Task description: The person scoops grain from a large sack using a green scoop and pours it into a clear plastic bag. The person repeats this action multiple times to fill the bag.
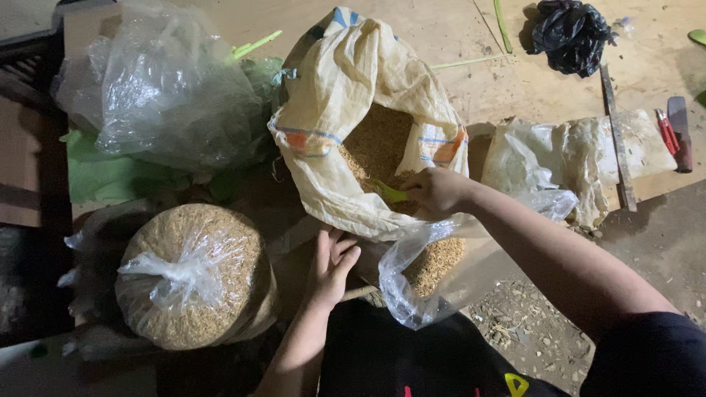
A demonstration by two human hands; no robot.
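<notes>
Right hand (435,190) is inside the mouth of the woven sack (346,110), fingers closed round a green scoop (388,192); the scoop sits on the brown sawdust-like fill (379,143) in the sack. Left hand (332,266) is open, fingers spread, palm pressed flat against the sack's lower edge, just beside the clear plastic bag (430,268)

Clear plastic bag lies right below the sack mouth, under the right forearm, partly filled with the same brown stuff, top open and slack

Left of the hands: a tied-off clear bag (193,276), packed full and round with the same fill, knot on top, near the left hand but not touching it

Behind that, a big crumpled clear plastic bag (162,88) over green sheets (103,176)

Right of the sack: a dirty crumpled plastic sheet (566,158) on the wooden floor, a long flat metal strip (616,136) lying across it. Red-handled tool (668,132) further right, black plastic bag (570,33) at top right, well apart from the work

Ground at bottom right is dirt with loose chips
</notes>
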